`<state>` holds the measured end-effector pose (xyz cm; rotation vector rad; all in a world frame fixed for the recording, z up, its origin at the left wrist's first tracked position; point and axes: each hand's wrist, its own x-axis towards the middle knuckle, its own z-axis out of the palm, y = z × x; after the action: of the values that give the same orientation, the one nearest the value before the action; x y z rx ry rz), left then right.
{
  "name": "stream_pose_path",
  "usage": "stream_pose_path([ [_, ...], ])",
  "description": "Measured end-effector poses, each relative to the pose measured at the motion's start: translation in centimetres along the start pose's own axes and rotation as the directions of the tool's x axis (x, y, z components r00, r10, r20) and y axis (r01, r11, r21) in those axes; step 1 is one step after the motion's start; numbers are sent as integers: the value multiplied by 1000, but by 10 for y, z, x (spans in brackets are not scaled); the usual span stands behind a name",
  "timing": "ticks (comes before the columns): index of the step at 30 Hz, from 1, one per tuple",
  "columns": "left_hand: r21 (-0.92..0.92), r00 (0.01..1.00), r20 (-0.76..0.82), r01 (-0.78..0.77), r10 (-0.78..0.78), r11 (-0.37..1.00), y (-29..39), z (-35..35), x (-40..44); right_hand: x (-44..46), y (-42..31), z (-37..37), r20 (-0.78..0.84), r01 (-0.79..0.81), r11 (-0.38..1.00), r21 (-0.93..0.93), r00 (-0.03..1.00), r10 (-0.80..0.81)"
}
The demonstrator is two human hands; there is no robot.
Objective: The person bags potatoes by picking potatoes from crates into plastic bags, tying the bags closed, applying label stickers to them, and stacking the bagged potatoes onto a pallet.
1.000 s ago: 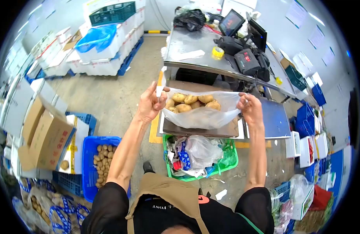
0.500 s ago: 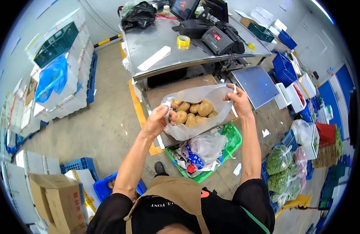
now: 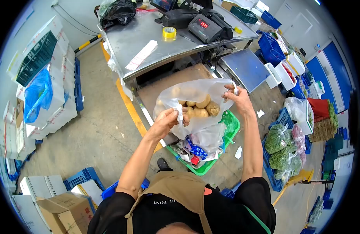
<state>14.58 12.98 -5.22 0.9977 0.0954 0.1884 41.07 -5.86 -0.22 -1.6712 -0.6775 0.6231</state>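
A translucent plastic bag (image 3: 191,86) full of brown potatoes (image 3: 202,112) rests on a brown board (image 3: 160,87) under the front of the metal table. My left hand (image 3: 168,121) pinches a gathered handle of the bag at its near left side. My right hand (image 3: 238,97) is closed on the other handle at the upper right. Between my hands the bag's mouth gapes, and several potatoes show through it; others are blurred behind the plastic. Just below the bag stands a green basket (image 3: 211,167) with crumpled plastic and wrappers.
On the metal table (image 3: 148,33) are a scale display (image 3: 205,28), yellow tape (image 3: 169,32), a paper strip (image 3: 142,55) and a black bag (image 3: 119,13). A scale platform (image 3: 245,70) stands right. Bagged green produce (image 3: 277,138) lies farther right; a cardboard box (image 3: 68,210) stands lower left.
My left hand has moved right, drawing its handle toward the right one and narrowing the bag's mouth. Fewer potatoes show uncovered. The whole view has shifted slightly.
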Motion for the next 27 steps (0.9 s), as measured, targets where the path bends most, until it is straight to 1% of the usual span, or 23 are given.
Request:
stream_pose_path([
  [6,56,1000,-5,3,-2,998,0,-2,-13,-5,-1,7,-84,-21,996,-86,996,13],
  [9,74,999,-38,-21,24,997,-1,1,-22,-9,-9,11,-143,-41,985,-170,990,16],
  [11,76,996,-73,-39,44,996,-6,2,-26,-13,-16,14,-153,-53,988,-147,988,30],
  [12,41,995,-79,-49,52,998,-7,4,-28,-15,-18,13,-158,-58,989,-135,987,36],
  [16,-9,977,-211,-18,16,1000,-12,14,-21,-12,-4,1,-51,-7,991,-136,999,0],
  [19,70,948,-313,76,-50,995,-10,33,-11,-10,1,0,29,53,990,-128,998,-50],
  [20,36,940,-339,54,-39,998,-11,36,-7,-11,4,0,46,60,990,-124,997,-54],
  [22,46,945,-327,38,-20,998,-17,36,0,-17,3,-2,83,68,988,-137,995,-57],
  [25,80,954,-299,38,-12,996,-21,41,3,-28,-2,-5,96,45,993,-109,995,-35],
  [27,90,965,-261,36,-12,995,-18,46,2,-32,0,-9,140,69,994,-84,989,-57],
])
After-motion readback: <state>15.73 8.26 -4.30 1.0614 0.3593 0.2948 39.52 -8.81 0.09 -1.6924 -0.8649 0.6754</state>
